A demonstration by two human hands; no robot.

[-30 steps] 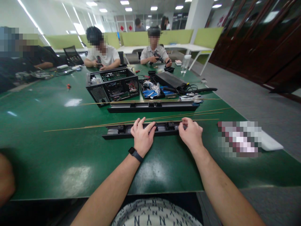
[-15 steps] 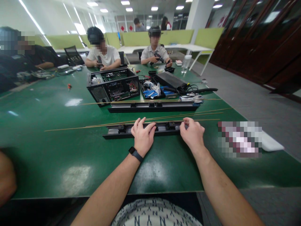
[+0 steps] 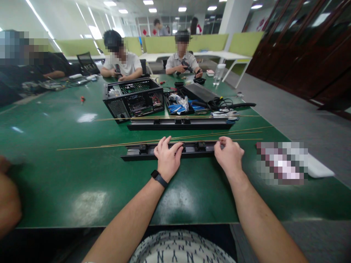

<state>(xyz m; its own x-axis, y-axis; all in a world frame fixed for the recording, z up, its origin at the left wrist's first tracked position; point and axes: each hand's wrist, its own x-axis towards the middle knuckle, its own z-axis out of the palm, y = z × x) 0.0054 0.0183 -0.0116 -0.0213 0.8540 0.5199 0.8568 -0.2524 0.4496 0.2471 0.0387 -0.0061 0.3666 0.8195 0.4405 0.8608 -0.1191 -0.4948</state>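
A black rail (image 3: 137,157) with a grey channel lies across the table before me, and small black blocks (image 3: 201,146) sit in it. My left hand (image 3: 168,155) rests over its middle, thumb and forefinger at one block, the other fingers spread. At the rail's right end is my right hand (image 3: 229,153), thumb and fingers curled together; what they hold, if anything, is too small to make out. Thin brass-coloured rods (image 3: 82,148) lie just behind the rail, running past both hands. A second black rail (image 3: 178,126) with blocks lies farther back, with more rods along it.
An open black computer case (image 3: 133,100) stands behind the rails. Beside it are a tray with blue-white gloves (image 3: 178,104), black cables (image 3: 219,104) and a clear bottle (image 3: 218,75). A white object (image 3: 319,166) lies at right. People sit across the table; someone's arm (image 3: 9,197) shows at left.
My right hand has shifted slightly to the right along the rail's end. The rods near it have moved a little to the right. My left hand stays at its block.
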